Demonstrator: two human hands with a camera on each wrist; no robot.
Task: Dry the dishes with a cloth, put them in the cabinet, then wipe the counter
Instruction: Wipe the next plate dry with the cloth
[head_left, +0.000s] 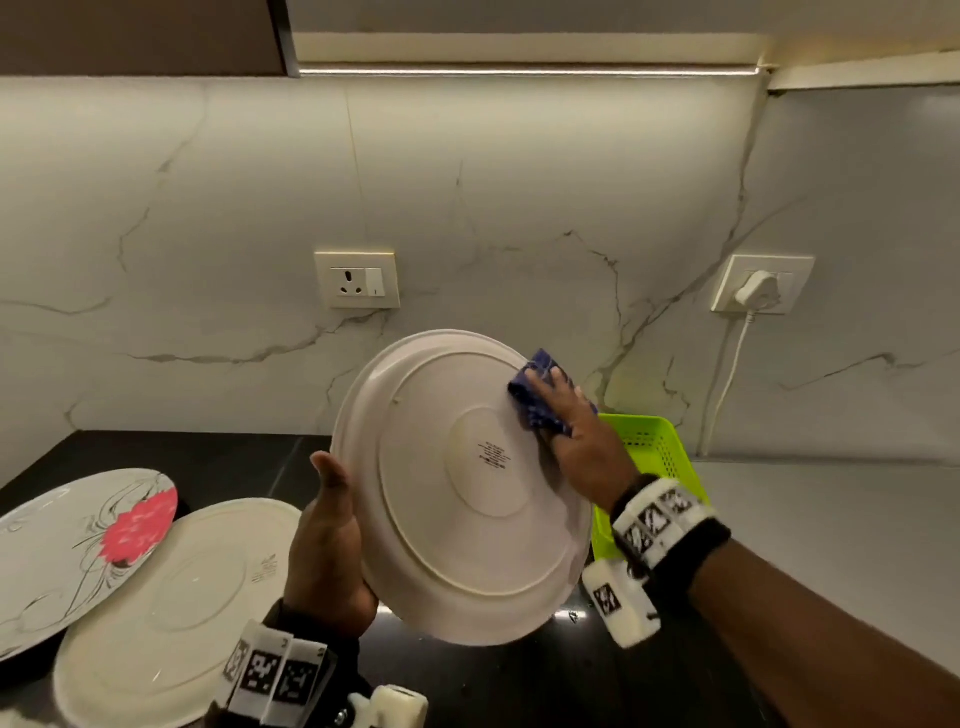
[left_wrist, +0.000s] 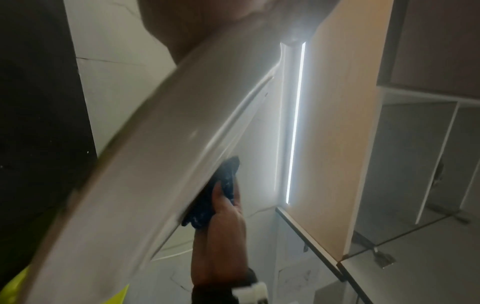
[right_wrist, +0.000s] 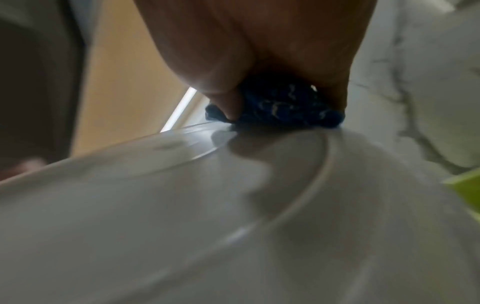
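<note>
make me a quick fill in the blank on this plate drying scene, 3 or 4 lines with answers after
1. The right hand presses a ____ cloth against the held plate.
2. The side of the held plate facing the head camera is its ____.
3. The left hand grips the held plate by its ____.
4. The flowered plate bears a ____ flower.

Missing words: blue; underside; rim; pink

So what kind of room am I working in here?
Most likely a home kitchen: a dark counter against a marble-look wall with a socket, plates laid out on it, and the right hand rubbing a blue cloth over a held white plate.
</note>
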